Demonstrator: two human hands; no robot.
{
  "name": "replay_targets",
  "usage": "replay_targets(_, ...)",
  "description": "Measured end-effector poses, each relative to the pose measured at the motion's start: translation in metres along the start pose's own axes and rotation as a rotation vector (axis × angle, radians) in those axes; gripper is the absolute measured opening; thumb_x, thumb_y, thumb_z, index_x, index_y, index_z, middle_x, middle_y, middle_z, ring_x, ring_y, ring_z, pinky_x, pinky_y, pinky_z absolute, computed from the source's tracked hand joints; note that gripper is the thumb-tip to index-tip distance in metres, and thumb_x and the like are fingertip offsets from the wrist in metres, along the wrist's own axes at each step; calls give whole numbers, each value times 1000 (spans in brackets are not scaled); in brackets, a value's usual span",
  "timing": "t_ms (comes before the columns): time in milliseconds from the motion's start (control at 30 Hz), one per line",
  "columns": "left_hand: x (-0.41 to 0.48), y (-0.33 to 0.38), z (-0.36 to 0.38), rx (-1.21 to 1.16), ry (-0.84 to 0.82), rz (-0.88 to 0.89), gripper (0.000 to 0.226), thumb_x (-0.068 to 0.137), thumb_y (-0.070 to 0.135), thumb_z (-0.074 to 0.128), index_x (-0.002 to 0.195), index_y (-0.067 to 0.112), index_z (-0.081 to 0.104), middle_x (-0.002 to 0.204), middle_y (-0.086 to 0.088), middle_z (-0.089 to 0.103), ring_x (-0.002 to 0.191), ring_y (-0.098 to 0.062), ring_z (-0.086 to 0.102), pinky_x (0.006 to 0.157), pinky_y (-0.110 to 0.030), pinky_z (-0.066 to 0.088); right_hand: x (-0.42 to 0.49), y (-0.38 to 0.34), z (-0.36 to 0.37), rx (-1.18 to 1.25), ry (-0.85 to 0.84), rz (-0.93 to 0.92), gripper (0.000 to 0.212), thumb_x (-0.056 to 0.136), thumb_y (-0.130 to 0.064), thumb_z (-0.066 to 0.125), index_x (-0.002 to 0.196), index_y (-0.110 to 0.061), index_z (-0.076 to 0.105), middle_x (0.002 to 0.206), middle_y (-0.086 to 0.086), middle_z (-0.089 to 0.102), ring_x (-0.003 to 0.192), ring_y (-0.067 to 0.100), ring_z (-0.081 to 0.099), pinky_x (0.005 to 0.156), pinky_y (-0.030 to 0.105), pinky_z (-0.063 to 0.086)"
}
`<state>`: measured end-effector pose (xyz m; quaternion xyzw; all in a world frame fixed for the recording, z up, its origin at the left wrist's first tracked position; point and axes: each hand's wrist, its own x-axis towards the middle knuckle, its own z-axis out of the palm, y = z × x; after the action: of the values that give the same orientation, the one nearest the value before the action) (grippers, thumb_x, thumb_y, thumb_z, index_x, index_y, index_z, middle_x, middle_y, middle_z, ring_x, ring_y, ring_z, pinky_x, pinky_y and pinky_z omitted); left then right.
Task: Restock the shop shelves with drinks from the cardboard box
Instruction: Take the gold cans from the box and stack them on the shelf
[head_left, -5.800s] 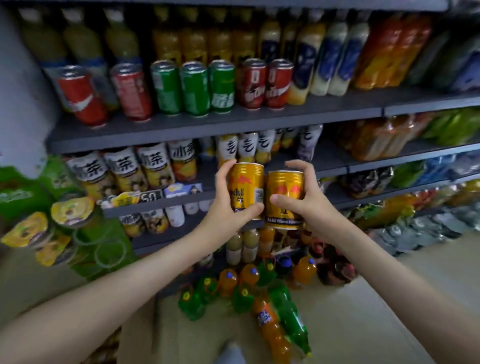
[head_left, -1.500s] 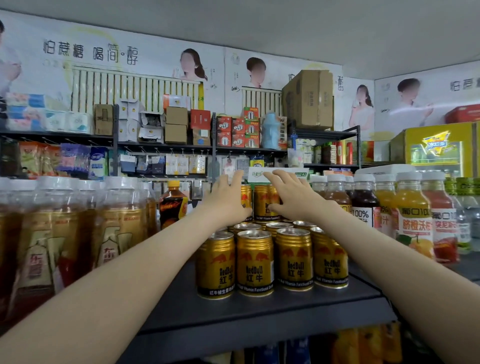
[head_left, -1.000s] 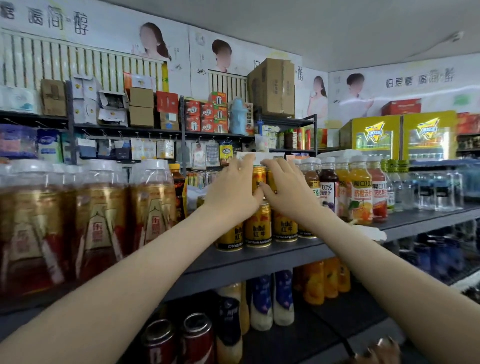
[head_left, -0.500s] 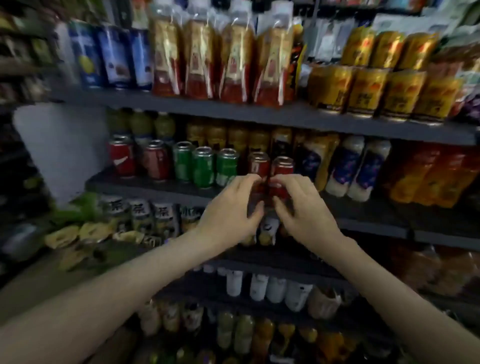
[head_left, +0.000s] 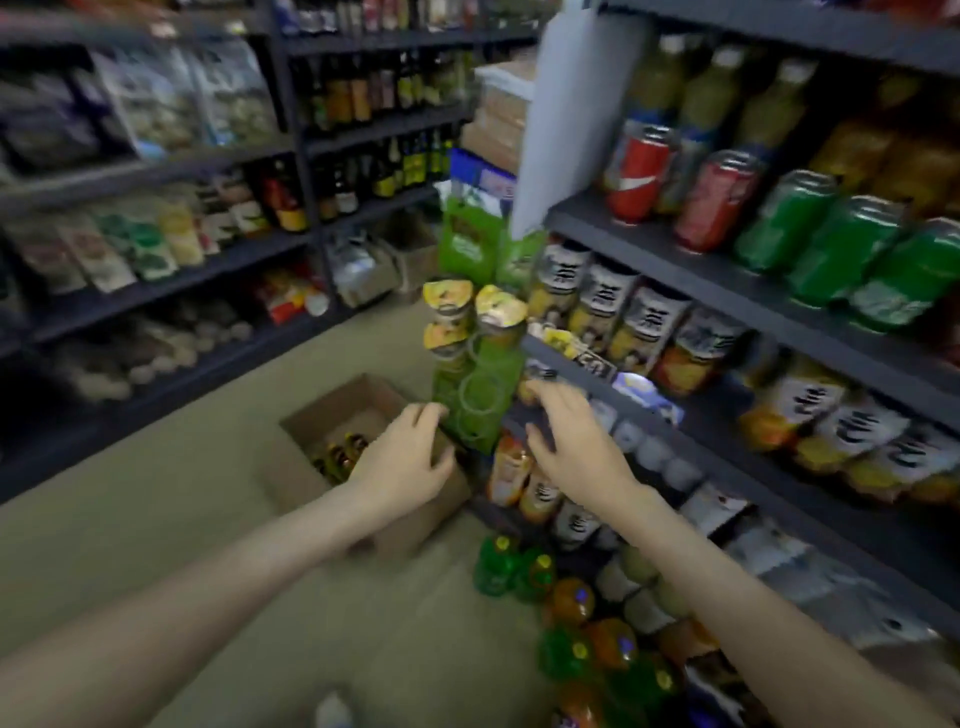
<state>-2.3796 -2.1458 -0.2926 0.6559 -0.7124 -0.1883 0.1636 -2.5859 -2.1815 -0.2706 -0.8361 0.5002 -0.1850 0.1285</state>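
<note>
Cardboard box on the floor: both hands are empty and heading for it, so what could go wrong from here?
The green hanging rack sits right between the left hand and right hand; a reach could knock its cups loose. Loose bottles on the floor beside the cardboard box could be kicked or trip a step. The cans in the box look blurred, so a grab may miss.

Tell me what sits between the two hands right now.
In the head view, the lower end of the green hanging snack rack shows between left hand and right hand; both are empty.
</note>
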Motion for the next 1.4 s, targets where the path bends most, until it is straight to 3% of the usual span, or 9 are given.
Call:
replay_targets(233, 24, -185, -34, 61, -94, -263, 46, 95, 27, 48, 138, 14, 36, 134, -8, 41, 118, -29, 48, 90, -36, 43, 124, -68, 140, 103, -200, -11, 50, 98, -14, 47, 145, -17, 34, 134, 3, 43, 127, 19, 36, 102, 28, 34)
replay_targets(400, 56, -244, -43, 98, -165, -296, 46, 97, 24, 44, 140, 13, 32, 133, -9, 39, 117, -29, 48, 82, -33, 39, 178, -68, 203, 114, -309, 93, 55, 96, -12, 46, 148, -20, 29, 137, 3, 40, 131, 19, 33, 106, 31, 34)
replay_targets(633, 127, -306, 5, -23, -253, -411, 49, 95, 18, 47, 142, 14, 33, 136, -9, 37, 121, -28, 47, 93, -34, 39, 235, -2, 276, 97, -473, 281, 62, 95, -10, 49, 150, -25, 23, 137, 1, 40, 129, 16, 38, 98, 24, 37)
replay_targets(733, 163, -341, 47, -66, -297, -517, 52, 94, 16, 50, 143, 12, 33, 139, -12, 39, 120, -31, 47, 96, -36, 40, 259, 38, 326, 110, -566, 357, 64, 94, -9, 52, 149, -25, 24, 145, 4, 36, 135, 18, 35, 105, 28, 37)
replay_targets(867, 209, -394, 119, -66, -326, -614, 52, 96, 23, 44, 146, 18, 27, 145, -4, 33, 119, -25, 49, 95, -33, 41, 294, 92, 409, 82, -736, 351, 66, 93, -9, 53, 150, -26, 23, 145, 3, 37, 132, 14, 40, 105, 24, 36)
replay_targets(1000, 254, -458, 231, -183, -257, -703, 52, 97, 24, 44, 146, 18, 30, 147, -3, 33, 125, -22, 44, 102, -32, 40, 320, 149, 523, 27, -834, 348, 72, 93, -8, 53, 152, -28, 17, 150, 1, 30, 136, 14, 35, 110, 26, 29)
replay_targets(1100, 280, -502, 328, -221, -297, -738, 59, 95, 25, 47, 149, 21, 22, 152, -2, 25, 135, -22, 32, 111, -35, 32, 326, 189, 623, 7, -877, 346, 65, 96, -12, 48, 150, -31, 17, 148, 0, 31, 135, 15, 31, 108, 28, 25)
replay_targets(1200, 300, -545, 424, -170, -384, -753, 74, 95, 30, 48, 152, 21, 1, 158, -3, 6, 145, -24, 12, 117, -39, 15, 331, 228, 723, 30, -872, 355, 62, 97, -16, 49, 151, -27, 19, 145, 5, 36, 130, 20, 39, 102, 27, 33)
replay_targets(1400, 332, -601, 542, 6, -559, -664, 95, 94, 28, 53, 145, 30, -27, 154, -8, -30, 144, -30, -22, 114, -54, -4, 344, 289, 866, -70, -836, 266, 73, 95, -19, 51, 154, -24, 8, 149, 16, 30, 130, 34, 37, 105, 42, 33)
